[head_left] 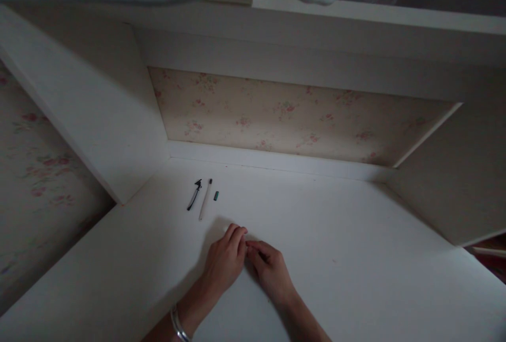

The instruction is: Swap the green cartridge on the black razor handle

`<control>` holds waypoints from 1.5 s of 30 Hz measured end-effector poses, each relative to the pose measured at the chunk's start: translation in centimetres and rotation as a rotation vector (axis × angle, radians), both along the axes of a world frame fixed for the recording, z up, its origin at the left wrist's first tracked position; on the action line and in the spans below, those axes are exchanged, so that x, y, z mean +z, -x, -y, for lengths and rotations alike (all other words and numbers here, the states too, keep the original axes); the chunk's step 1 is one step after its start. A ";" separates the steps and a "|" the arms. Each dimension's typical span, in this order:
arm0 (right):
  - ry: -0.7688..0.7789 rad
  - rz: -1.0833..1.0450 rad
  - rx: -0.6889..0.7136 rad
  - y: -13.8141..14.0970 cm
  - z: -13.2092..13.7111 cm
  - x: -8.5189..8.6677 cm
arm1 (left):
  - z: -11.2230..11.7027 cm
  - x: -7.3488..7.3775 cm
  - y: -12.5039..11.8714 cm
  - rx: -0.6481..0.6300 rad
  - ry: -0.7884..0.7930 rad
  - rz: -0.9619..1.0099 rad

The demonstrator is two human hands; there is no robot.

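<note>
my left hand and right hand rest on the white desk, fingertips pressed together, pinching what i cannot tell, while the pale stick lies far-left, nearer my left hand, long axis near-to-far, black clip left of it, green bit right, nothing between.

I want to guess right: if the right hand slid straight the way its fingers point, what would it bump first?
Probably the fingertips of the left hand: the right hand points up-left straight at them, seemingly touching. Farther along lies a small green piece.
</note>
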State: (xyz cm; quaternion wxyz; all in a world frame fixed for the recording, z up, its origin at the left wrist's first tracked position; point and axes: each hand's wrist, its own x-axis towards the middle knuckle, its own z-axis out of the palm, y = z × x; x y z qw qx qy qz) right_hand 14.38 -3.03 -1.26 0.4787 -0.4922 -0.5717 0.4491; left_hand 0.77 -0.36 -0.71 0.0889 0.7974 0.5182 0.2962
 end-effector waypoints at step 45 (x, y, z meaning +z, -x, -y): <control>-0.112 0.148 0.119 -0.2 0.1 0.9 | 0.1 0.1 0.1 0.012 0.063 -0.051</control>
